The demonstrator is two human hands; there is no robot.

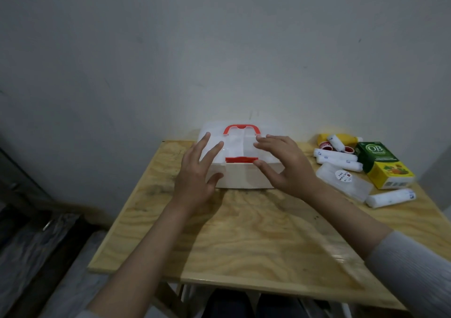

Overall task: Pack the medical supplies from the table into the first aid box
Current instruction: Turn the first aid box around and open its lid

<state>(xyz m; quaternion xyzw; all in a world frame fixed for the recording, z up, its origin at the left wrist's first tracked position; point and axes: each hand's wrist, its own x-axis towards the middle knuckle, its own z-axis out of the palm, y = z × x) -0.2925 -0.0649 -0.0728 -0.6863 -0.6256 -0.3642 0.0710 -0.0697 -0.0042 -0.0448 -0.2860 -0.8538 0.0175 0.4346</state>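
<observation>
A white first aid box (240, 176) with a red handle (241, 129) and a red front latch (241, 159) stands closed at the far middle of the wooden table (244, 239). My left hand (197, 173) hovers at the box's left front corner, fingers spread and empty. My right hand (284, 163) is at the right front, fingers apart, thumb by the latch. To the right lie several white bandage rolls (338, 161), a clear flat case (345, 181), a green and yellow carton (384, 165), red tape rolls (325, 145) and a yellow bottle (341, 139).
A grey wall rises just behind the table. Left of the table the floor drops away with dark furniture and crumpled plastic sheeting (36, 249). Bare plywood lies in front of the box. The table's near edge (256, 284) is close to my body.
</observation>
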